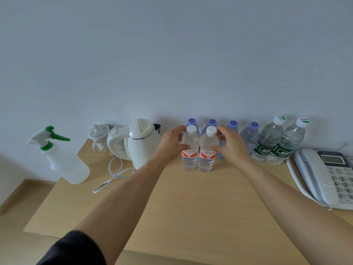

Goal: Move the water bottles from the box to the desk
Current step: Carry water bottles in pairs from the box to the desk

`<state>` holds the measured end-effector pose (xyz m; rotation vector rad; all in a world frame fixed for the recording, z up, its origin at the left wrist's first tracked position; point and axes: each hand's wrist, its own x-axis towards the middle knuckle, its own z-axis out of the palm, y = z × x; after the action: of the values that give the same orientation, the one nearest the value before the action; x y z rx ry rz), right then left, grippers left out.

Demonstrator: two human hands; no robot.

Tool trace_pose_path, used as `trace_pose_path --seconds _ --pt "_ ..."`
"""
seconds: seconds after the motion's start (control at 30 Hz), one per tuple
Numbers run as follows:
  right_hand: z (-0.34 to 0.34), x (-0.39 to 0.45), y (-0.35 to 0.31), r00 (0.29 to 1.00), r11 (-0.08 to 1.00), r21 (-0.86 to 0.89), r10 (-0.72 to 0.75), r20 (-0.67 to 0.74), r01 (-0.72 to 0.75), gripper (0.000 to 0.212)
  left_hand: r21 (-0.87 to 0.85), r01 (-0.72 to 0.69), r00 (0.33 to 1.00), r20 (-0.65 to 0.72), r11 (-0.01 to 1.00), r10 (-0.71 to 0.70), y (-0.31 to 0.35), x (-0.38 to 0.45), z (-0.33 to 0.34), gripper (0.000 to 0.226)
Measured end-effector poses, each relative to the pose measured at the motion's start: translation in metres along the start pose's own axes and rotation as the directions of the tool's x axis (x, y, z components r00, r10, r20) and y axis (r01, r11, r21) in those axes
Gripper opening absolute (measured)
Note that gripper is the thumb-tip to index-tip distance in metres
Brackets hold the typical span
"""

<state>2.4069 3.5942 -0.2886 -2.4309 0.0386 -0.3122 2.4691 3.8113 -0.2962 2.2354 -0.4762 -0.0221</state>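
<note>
Two white-capped bottles with red labels stand upright side by side on the wooden desk (191, 207). My left hand (172, 143) wraps the left red-label bottle (189, 150). My right hand (232, 145) wraps the right red-label bottle (207, 152). Behind them, against the wall, stands a row of several purple-capped bottles (250, 134). Two green-label bottles (277, 142) stand to the right of that row. The box is out of view.
A white electric kettle (142, 142) with its cord (114, 175) stands left of my left hand, with a small white lidded cup (99, 134) behind it. A spray bottle (61, 155) is further left. A desk phone (328, 176) lies at the right edge.
</note>
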Motion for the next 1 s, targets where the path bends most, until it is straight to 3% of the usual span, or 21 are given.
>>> trace_pose_path --seconds 0.73,1.0 --pt "0.023 0.003 -0.002 0.998 0.999 -0.024 0.026 0.051 -0.025 0.055 0.008 0.107 0.994 0.037 0.994 -0.107 -0.019 -0.007 -0.003 0.063" --pt "0.027 0.015 -0.015 0.994 0.999 0.002 0.051 0.101 -0.051 0.053 0.109 0.160 0.986 0.026 0.981 -0.164 -0.023 -0.010 -0.029 0.065"
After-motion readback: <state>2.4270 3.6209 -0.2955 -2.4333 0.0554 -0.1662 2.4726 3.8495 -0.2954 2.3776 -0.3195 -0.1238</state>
